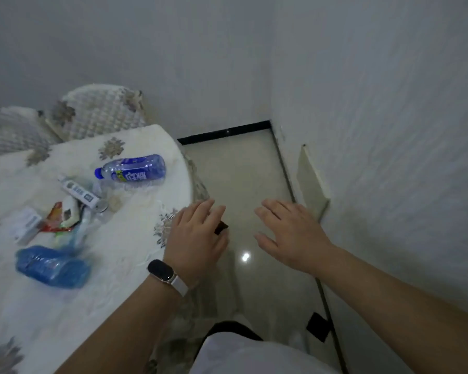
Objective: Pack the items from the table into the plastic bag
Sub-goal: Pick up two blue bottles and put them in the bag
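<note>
On the round table [135,238] with a white patterned cloth lie a clear bottle with a blue cap and label [131,168], a white tube [79,194], a red snack wrapper [56,218], a small white box [27,225] and a crumpled blue plastic bag [53,265]. My left hand [197,238], with a watch on the wrist, hovers at the table's right edge, fingers spread and empty. My right hand [289,233] is held out over the floor, open and empty, well right of the table.
Two chairs with quilted covers [100,112] stand behind the table. A glossy tiled floor [241,184] runs to a white wall with black skirting. A white wall [389,130] is close on the right.
</note>
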